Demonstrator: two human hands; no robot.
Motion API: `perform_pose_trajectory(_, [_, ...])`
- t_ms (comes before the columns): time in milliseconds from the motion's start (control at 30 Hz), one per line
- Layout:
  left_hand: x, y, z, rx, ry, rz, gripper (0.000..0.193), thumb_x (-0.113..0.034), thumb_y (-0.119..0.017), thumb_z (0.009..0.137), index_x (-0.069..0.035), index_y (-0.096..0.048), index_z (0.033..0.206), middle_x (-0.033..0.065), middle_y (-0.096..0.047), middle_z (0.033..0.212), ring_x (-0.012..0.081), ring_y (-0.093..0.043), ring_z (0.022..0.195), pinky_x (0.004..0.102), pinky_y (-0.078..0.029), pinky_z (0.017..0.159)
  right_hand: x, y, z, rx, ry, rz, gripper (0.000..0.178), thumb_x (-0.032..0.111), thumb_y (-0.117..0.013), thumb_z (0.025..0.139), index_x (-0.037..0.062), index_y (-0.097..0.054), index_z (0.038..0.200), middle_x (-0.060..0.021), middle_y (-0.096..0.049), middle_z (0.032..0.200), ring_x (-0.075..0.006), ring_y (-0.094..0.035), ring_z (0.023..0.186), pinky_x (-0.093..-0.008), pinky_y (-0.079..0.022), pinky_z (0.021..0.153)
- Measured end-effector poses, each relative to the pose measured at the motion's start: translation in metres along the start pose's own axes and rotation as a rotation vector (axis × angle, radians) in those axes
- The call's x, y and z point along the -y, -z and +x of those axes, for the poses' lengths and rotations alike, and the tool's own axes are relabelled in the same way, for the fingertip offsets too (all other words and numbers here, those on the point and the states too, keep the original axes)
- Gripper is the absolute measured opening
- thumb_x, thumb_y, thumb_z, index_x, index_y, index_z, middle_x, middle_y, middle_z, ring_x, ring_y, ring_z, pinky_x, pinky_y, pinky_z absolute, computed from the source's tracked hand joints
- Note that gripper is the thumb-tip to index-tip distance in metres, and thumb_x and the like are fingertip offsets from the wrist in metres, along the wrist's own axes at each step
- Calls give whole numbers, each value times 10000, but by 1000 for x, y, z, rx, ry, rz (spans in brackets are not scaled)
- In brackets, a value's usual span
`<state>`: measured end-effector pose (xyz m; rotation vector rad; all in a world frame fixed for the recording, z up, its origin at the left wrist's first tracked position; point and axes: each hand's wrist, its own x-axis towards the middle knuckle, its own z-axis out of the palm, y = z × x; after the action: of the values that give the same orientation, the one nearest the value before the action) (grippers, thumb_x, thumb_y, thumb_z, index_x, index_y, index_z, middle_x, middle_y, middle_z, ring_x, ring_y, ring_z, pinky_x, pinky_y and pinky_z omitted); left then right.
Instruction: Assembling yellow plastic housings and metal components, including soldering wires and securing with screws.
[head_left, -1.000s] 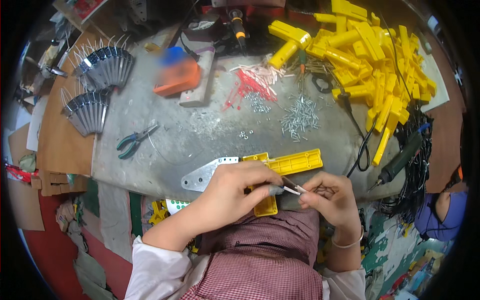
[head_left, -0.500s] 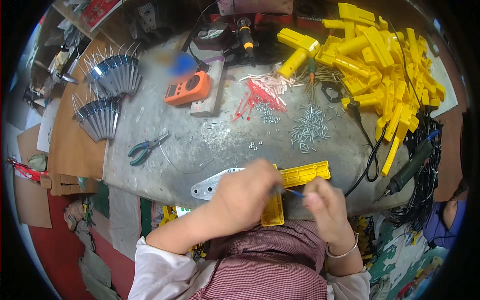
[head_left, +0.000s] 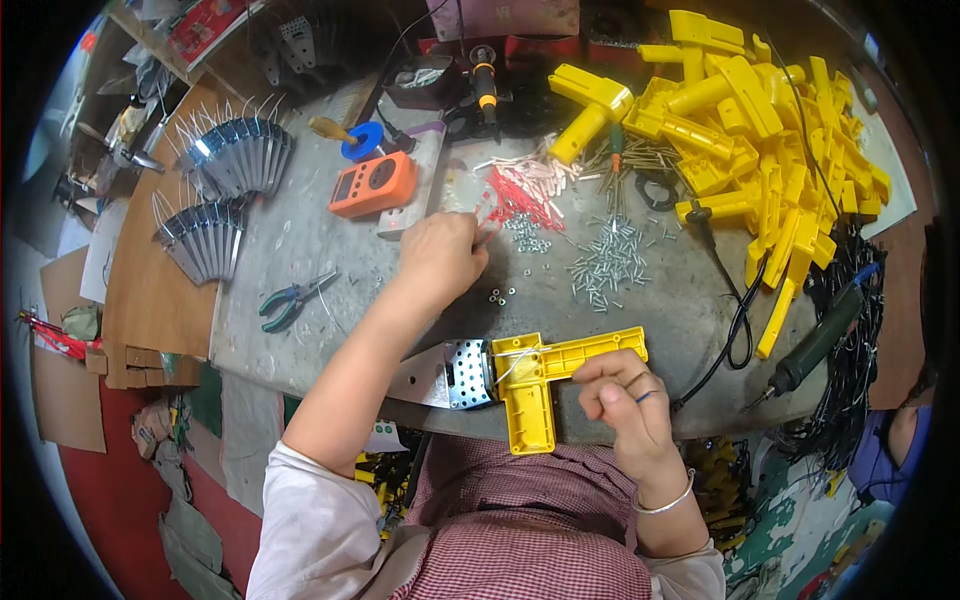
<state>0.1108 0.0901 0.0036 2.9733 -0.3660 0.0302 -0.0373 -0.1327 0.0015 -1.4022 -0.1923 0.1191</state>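
My left hand (head_left: 438, 258) reaches over the bench with curled fingers, its fingertips beside a pile of thin red tubes (head_left: 523, 198). Whatever they pinch is hidden. My right hand (head_left: 632, 408) is raised at the right, fingers bent, with a small thin blue piece (head_left: 643, 397) showing among them; its kind is unclear. Close to that hand lies a yellow T-shaped plastic half-shell (head_left: 530, 420), its ribbed hollow side up. A metal plate (head_left: 425, 378) with a perforated bracket (head_left: 470, 374) adjoins its left end. White wires (head_left: 512, 362) run from the bracket into the shell.
Pliers (head_left: 295, 302) lie at the left, near fanned metal plates (head_left: 205, 238). An orange meter (head_left: 373, 186) rests on a power strip. Screws (head_left: 610, 262) and nuts (head_left: 530, 235) are scattered mid-bench. Yellow shells (head_left: 740, 110) heap at the right, above a dark corded tool (head_left: 815, 345).
My left hand has left the shell and moved up to the red tubes, uncovering the bracket and wires. My right hand has drawn slightly down and left. The shell has shifted slightly left.
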Motion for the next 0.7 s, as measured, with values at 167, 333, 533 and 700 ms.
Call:
perform_pose_trajectory(167, [8,17,-39,66,-34,-132,109,-106,-614,775,-5,-605,816,172,-651,756,307,-641,723,395,-499,645,4,9,5,38,-23,-154,198,121,-470,938,-39,-587,952,-49,-569,724,-93,-496,649,-253,-423,613])
perform_pose_trajectory(333, [-25,35,-81,329,50,-1107,115,-105,-574,840,-31,-530,917,38,-598,752,114,-569,637,244,-444,556,20,-1,18,58,-136,-211,197,103,-438,968,-36,-576,976,-74,-622,852,-124,-573,837,-275,-453,774])
perform_pose_trajectory(533, [-47,33,-100,443,64,-1597,196,-215,-606,912,-59,-506,976,-26,-544,800,24,-493,639,162,-383,548,17,-6,24,74,-128,-66,186,132,-522,961,-9,-539,1082,-29,-591,883,-67,-531,774,-218,-441,721])
perform_pose_trajectory(700, [-48,37,-108,370,40,-1528,229,-251,-621,917,-60,-515,986,-14,-551,818,18,-497,666,154,-394,571,15,-11,26,-54,-100,46,159,115,-694,876,14,-581,924,37,-566,775,-4,-489,709,-164,-407,623])
